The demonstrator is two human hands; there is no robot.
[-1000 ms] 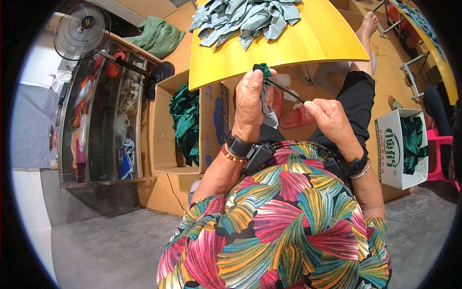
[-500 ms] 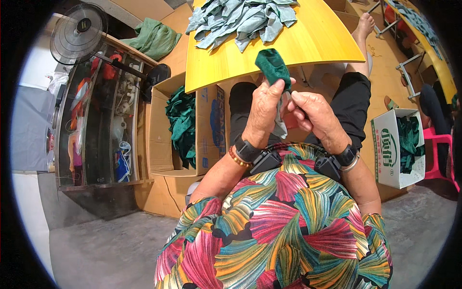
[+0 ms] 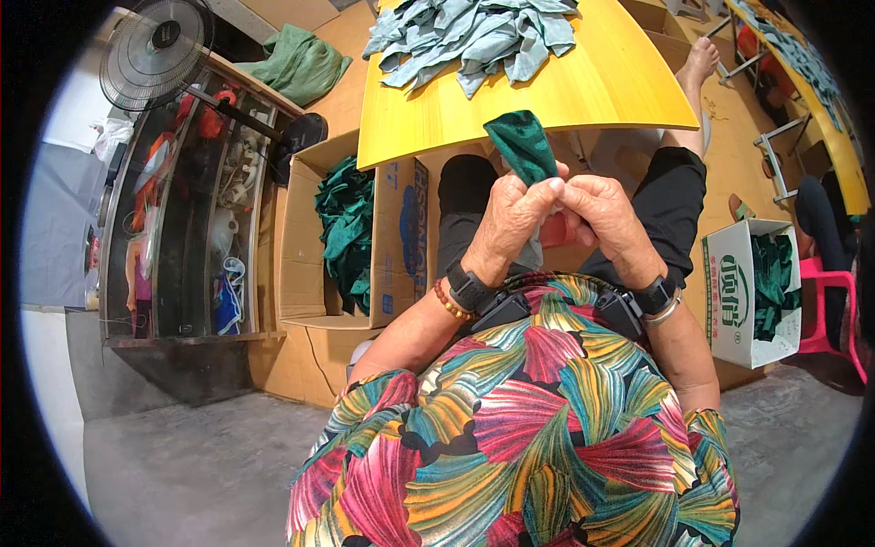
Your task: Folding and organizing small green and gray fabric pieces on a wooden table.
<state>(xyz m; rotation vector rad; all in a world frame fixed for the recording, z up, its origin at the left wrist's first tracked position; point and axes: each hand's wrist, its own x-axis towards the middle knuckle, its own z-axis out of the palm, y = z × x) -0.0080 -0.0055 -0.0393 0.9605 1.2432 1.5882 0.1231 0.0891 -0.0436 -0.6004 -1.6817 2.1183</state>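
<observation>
A small green velvet cloth piece [image 3: 522, 146] stands up from between my hands, in front of the yellow table's near edge. My left hand [image 3: 516, 211] is closed on its lower part, and a pale grey end hangs below that hand. My right hand [image 3: 603, 211] meets the left at the fingertips, its thumb and fingers pinched at the cloth's lower edge. Exactly what the right fingertips grip is hidden. On the yellow table [image 3: 620, 96] lies a heap of grey-green cloth pieces [image 3: 474, 41].
To the left, a cardboard box [image 3: 303, 228] holds dark green cloth pieces, beside a shelf of odds and ends [image 3: 164, 264] and a standing fan [image 3: 164, 46]. A white box [image 3: 740, 319] with green cloth and a pink stool [image 3: 837, 310] stand at the right.
My right hand has moved left to meet my left hand at the cloth. The green piece now looks narrower and leans left. The whole view has shifted slightly.
</observation>
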